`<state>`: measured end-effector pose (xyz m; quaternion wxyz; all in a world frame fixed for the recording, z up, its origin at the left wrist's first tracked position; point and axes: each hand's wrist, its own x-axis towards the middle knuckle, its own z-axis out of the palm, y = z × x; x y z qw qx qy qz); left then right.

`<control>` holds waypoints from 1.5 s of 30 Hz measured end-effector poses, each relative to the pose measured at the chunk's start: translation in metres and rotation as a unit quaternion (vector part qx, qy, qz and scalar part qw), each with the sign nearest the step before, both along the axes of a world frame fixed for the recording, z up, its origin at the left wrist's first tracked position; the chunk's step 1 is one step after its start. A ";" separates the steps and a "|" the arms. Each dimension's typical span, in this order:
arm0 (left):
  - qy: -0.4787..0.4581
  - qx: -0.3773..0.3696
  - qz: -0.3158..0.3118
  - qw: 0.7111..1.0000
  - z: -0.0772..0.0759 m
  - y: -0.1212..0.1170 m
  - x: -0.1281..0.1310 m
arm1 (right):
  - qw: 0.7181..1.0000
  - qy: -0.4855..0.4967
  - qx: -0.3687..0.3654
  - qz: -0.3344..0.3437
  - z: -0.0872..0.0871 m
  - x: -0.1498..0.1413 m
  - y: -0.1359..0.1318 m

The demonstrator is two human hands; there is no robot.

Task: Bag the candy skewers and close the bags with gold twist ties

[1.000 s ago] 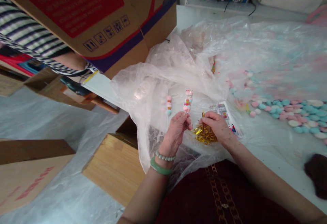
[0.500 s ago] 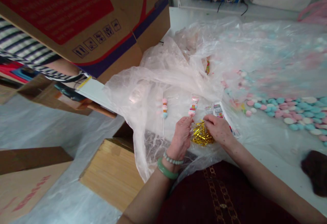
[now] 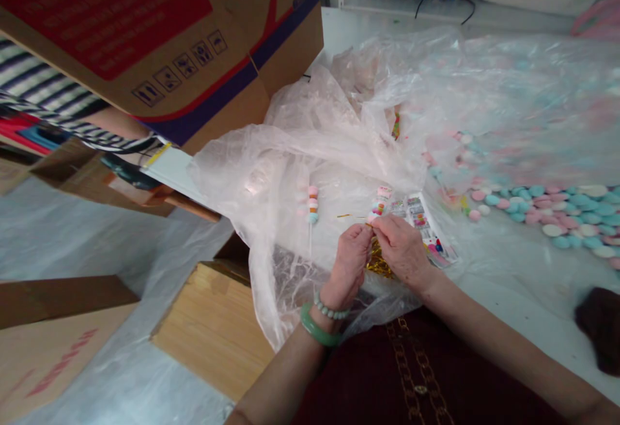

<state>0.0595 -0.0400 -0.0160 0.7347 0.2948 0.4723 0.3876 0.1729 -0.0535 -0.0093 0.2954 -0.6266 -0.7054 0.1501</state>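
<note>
My left hand (image 3: 349,260) is closed around the lower end of a marshmallow skewer (image 3: 379,205) in a clear printed wrapper; pink and colourful bands show above the fingers. Against it, my right hand (image 3: 402,249) pinches a thin gold twist tie (image 3: 369,225) at the wrapper's neck. A gold strip (image 3: 343,216) sticks out to the left above my left hand. Partly hidden under my hands lies a pile of gold twist ties (image 3: 378,265). To the left, another marshmallow skewer (image 3: 313,205) lies with its white stick towards me. Printed wrappers (image 3: 431,234) lie right of my right hand.
Clear plastic sheeting (image 3: 310,141) covers much of the white table. Many pink, blue and white marshmallows (image 3: 576,208) spread at the right. A large carton (image 3: 194,44) stands at the back left, beside a person's striped sleeve (image 3: 43,82). A dark brown object (image 3: 599,328) sits at the right edge.
My right hand has brought a gold twist tie from the pile leftwards to the wrapped skewer. My left hand has moved right with the skewer, and both hands now meet.
</note>
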 end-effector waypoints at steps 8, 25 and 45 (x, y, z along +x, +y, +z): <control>-0.026 0.008 -0.009 1.000 -0.006 0.001 0.002 | 0.996 -0.092 0.001 -0.005 0.002 0.002 -0.003; 0.022 0.041 0.077 0.996 0.000 -0.001 0.009 | 0.927 0.309 -0.152 -0.151 -0.002 -0.004 0.007; 0.165 0.184 -0.509 0.825 0.077 0.047 -0.058 | 0.929 -0.155 0.122 0.312 0.061 0.019 -0.025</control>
